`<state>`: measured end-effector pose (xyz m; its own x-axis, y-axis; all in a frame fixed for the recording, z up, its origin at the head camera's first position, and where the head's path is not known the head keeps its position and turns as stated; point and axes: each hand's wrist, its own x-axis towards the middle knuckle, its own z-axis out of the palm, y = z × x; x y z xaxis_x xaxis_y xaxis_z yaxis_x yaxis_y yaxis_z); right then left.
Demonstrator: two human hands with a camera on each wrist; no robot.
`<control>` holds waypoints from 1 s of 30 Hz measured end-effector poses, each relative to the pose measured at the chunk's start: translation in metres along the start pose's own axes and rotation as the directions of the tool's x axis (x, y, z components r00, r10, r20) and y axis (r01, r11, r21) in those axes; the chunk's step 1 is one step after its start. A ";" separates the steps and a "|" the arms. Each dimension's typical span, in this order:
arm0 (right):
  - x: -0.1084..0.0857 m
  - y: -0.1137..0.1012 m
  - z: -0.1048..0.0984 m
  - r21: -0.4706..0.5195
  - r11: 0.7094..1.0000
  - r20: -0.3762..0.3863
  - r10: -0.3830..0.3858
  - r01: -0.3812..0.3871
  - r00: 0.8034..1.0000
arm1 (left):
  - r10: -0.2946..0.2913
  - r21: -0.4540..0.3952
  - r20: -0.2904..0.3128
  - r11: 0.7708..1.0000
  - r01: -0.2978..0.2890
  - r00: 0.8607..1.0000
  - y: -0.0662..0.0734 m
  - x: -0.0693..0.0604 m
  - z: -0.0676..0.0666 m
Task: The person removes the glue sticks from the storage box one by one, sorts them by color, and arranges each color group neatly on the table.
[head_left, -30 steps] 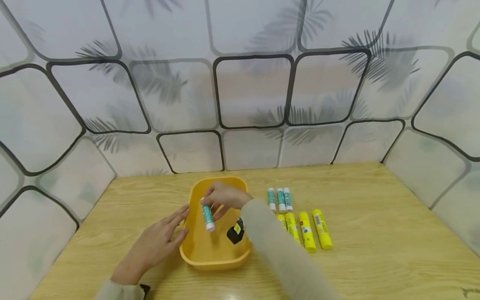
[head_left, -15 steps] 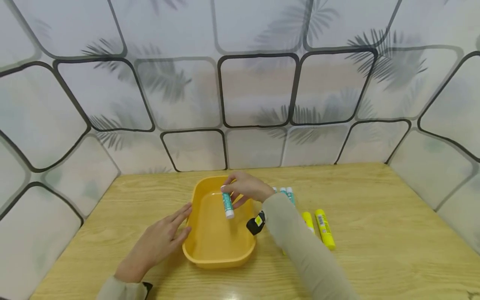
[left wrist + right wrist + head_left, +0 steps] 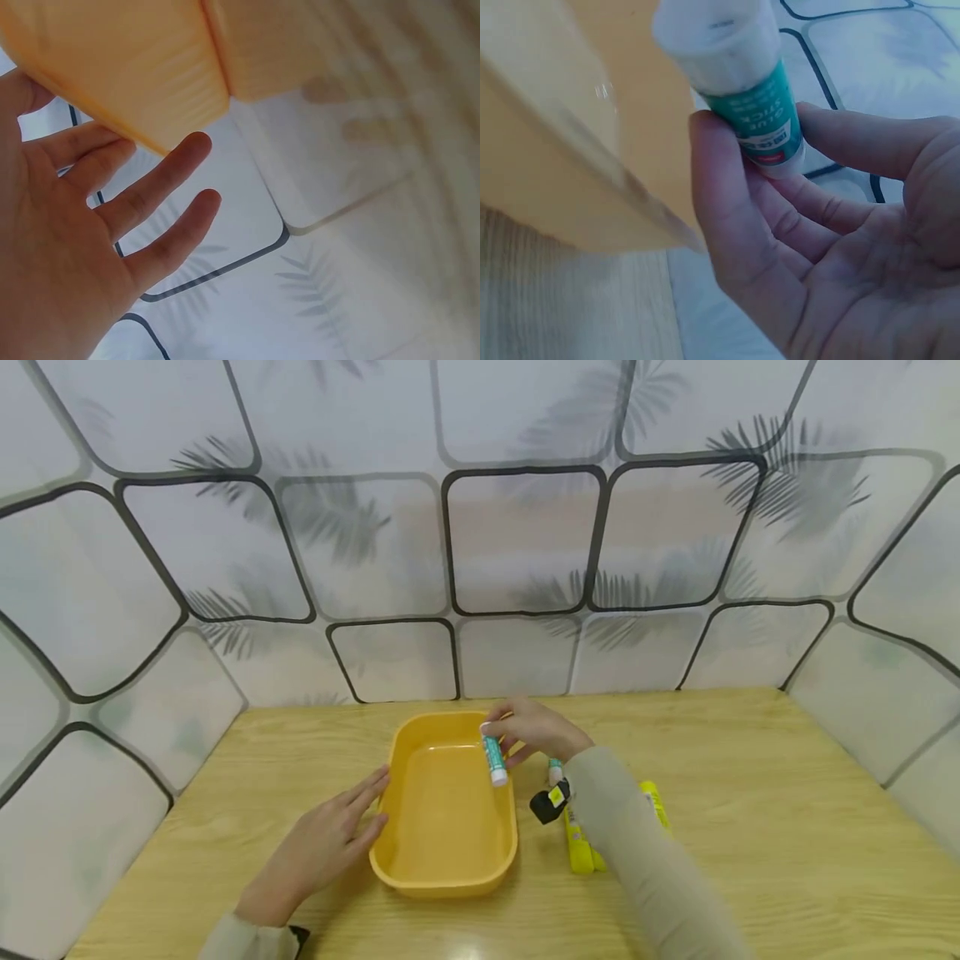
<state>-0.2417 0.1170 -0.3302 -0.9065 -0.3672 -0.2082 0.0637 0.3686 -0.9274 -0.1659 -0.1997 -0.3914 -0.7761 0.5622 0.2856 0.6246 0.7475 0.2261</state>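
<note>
My right hand (image 3: 536, 731) pinches a green-and-white glue stick (image 3: 493, 758) between thumb and fingers, over the right rim of a yellow tray (image 3: 442, 887). The right wrist view shows the same glue stick (image 3: 757, 112) with "glue stick" lettering on its label, tilted beside the tray wall (image 3: 547, 150). My left hand (image 3: 322, 839) rests against the tray's left side. In the left wrist view its fingers (image 3: 161, 180) are mostly straight and spread, with some touching the tray edge (image 3: 112, 124). No objects show inside the tray.
Yellow glue sticks (image 3: 577, 847) lie on the wooden table (image 3: 787, 827) right of the tray, partly hidden by my right sleeve (image 3: 652, 852). A green-and-white glue stick (image 3: 555, 770) shows behind the right wrist. Patterned fabric (image 3: 517, 543) encloses the table's back and sides.
My right hand has carried the glue stick rightward, from over the tray's middle to its right rim. The sleeve now covers more of the glue sticks on the table. My left hand stays at the tray.
</note>
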 end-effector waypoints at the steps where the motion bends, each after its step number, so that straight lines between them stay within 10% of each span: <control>1: -0.001 0.001 -0.003 -0.002 1.000 -0.005 0.004 -0.004 1.000 | 0.001 -0.004 -0.003 1.000 -0.001 1.000 0.000 0.000 0.000; 30: -0.028 0.030 -0.065 -0.094 0.995 -0.085 0.021 -0.029 0.996 | 0.003 -0.036 0.016 0.999 -0.002 1.000 -0.002 0.000 -0.001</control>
<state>-0.2411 0.1940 -0.3321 -0.9372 -0.2851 -0.2008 0.0510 0.4576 -0.8877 -0.1672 -0.2016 -0.3906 -0.7755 0.5699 0.2715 0.6292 0.7330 0.2584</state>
